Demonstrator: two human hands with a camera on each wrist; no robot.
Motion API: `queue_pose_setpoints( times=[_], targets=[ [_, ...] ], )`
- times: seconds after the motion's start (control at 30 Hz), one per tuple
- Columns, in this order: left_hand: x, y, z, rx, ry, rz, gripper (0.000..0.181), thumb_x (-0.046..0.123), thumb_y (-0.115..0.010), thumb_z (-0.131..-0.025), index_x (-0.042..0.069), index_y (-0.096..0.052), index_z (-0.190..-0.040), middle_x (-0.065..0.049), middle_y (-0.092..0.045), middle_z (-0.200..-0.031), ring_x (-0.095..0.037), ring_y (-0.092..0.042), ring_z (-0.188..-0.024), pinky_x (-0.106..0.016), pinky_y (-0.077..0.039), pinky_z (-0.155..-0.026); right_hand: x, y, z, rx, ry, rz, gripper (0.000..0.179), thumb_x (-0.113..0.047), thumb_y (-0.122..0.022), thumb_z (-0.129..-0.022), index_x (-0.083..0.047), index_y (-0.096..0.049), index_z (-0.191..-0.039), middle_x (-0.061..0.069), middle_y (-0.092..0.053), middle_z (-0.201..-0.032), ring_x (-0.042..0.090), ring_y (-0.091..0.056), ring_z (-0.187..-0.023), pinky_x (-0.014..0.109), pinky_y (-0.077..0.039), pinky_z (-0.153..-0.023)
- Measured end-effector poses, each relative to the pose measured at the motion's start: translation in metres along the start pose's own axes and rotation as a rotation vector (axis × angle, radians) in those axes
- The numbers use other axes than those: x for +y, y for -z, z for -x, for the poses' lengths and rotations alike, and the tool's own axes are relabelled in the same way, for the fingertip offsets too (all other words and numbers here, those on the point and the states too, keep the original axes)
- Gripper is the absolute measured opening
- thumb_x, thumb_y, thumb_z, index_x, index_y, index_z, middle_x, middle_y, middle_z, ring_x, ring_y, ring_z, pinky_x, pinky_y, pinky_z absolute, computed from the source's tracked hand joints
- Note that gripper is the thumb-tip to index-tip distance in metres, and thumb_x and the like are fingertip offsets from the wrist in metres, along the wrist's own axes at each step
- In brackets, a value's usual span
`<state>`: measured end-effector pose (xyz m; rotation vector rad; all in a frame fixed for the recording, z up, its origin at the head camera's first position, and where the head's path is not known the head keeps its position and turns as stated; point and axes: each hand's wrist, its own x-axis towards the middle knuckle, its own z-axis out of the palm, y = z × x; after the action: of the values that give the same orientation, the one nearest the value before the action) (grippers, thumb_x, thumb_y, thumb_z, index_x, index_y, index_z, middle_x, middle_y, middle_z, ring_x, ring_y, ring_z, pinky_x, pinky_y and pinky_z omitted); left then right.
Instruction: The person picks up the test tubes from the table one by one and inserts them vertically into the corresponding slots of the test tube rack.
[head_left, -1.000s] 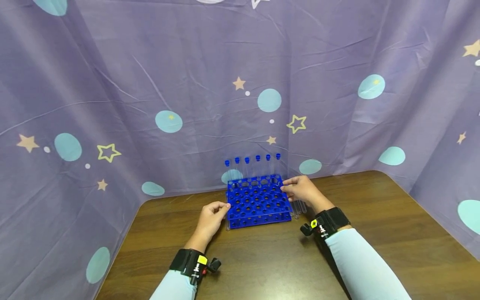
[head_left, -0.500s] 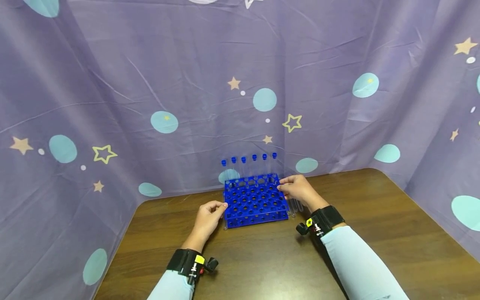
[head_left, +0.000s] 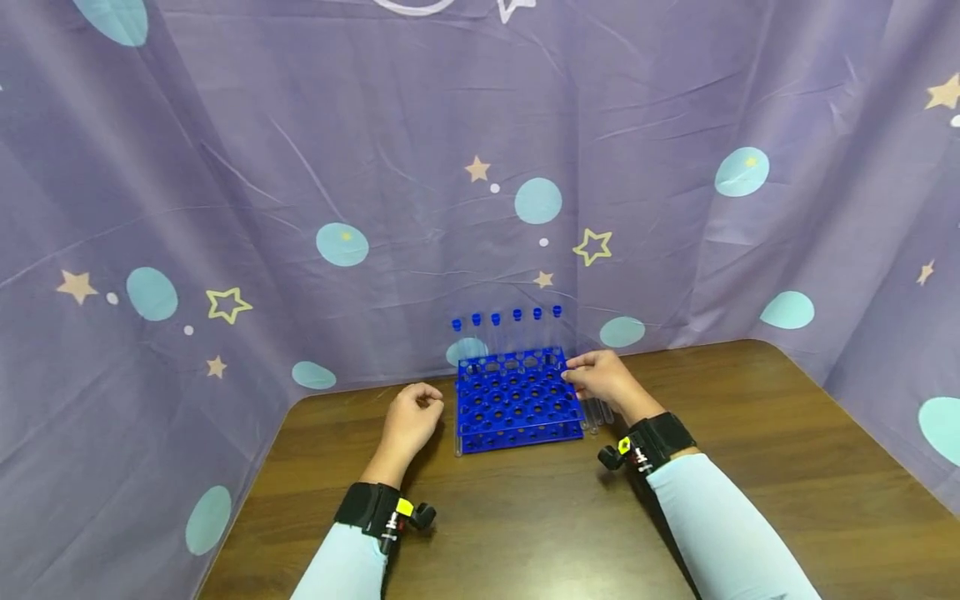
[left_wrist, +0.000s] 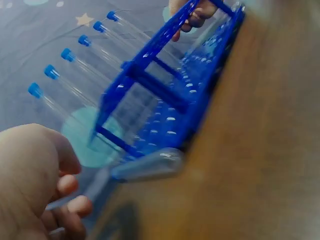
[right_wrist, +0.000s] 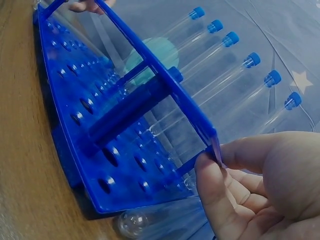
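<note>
A blue plastic test tube rack [head_left: 520, 435] stands on the table against the curtain. Clear test tubes with blue caps [head_left: 496, 319] fill its back row, upright, several in all. My right hand [head_left: 603, 383] pinches the right end of the upper plate between thumb and fingers, as the right wrist view shows. To the left of the rack, my left hand [head_left: 411, 421] is off it, fingers loosely bent around nothing. Beside the rack's left end lies a clear tube [left_wrist: 150, 165]. More loose clear tubes [head_left: 597, 417] lie at the right end, partly under my right hand.
The brown wooden table [head_left: 525, 525] spreads in front of and to both sides of the rack. A purple patterned curtain [head_left: 420, 167] hangs right behind the table's back edge and along both sides.
My left hand has let go of the rack's left side and drawn away to the left. My right hand keeps its pinch at the right end, and the rack stays in place.
</note>
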<state>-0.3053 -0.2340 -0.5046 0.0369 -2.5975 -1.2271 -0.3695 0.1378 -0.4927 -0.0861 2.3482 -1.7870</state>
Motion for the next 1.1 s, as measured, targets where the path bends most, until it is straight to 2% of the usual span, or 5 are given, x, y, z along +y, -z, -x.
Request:
queue_pose_setpoints(
  times=[0.27,0.43,0.7,0.87,1.1],
  targets=[
    [0.004,0.005,-0.023,-0.148,0.004,-0.142,0.019,0.017,-0.071,-0.098,0.007,-0.078,-0.112,-0.011,-0.077,-0.104,-0.028,-0.071,-0.096,-0.046,-0.06,-0.088,0.003,-0.002,-0.001,-0.001,0.001,-0.016,0.041,-0.01,-0.078,-0.107,0.01,-0.071,-0.142,0.023,-0.083,-0.123,0.015,-0.072,-0.081,0.028,-0.067,-0.07],
    [-0.031,-0.012,-0.048,-0.219,-0.04,-0.161,0.027,0.022,-0.073,-0.097,0.001,-0.077,-0.115,-0.011,-0.075,-0.096,-0.025,-0.069,-0.082,-0.04,-0.059,-0.075,0.003,-0.001,0.0,0.003,0.003,-0.015,0.039,-0.009,-0.077,-0.107,0.011,-0.071,-0.14,0.023,-0.082,-0.123,0.016,-0.073,-0.082,0.028,-0.066,-0.07],
    [-0.026,-0.021,-0.053,-0.188,0.016,-0.194,0.024,0.025,-0.082,-0.095,0.006,-0.081,-0.109,-0.012,-0.08,-0.101,-0.029,-0.074,-0.092,-0.047,-0.063,-0.086,0.0,0.001,0.001,0.003,0.004,-0.018,0.039,-0.009,-0.077,-0.107,0.011,-0.071,-0.14,0.021,-0.083,-0.121,0.017,-0.072,-0.083,0.027,-0.066,-0.069],
    [-0.062,-0.038,-0.076,-0.168,-0.001,-0.261,0.013,0.031,-0.083,-0.091,0.019,-0.081,-0.096,0.001,-0.08,-0.096,-0.019,-0.072,-0.088,-0.04,-0.061,-0.082,0.001,0.0,0.0,0.006,0.006,-0.021,0.04,-0.009,-0.077,-0.107,0.011,-0.071,-0.141,0.018,-0.083,-0.117,0.016,-0.072,-0.082,0.025,-0.065,-0.068],
    [0.002,-0.012,-0.037,-0.215,0.071,-0.168,0.021,0.023,-0.081,-0.096,0.005,-0.076,-0.105,-0.014,-0.079,-0.095,-0.027,-0.074,-0.079,-0.042,-0.063,-0.071,0.002,0.002,-0.001,0.001,0.0,-0.03,0.039,-0.01,-0.078,-0.107,0.01,-0.071,-0.14,0.017,-0.083,-0.114,0.015,-0.071,-0.079,0.026,-0.065,-0.068]
  ],
)
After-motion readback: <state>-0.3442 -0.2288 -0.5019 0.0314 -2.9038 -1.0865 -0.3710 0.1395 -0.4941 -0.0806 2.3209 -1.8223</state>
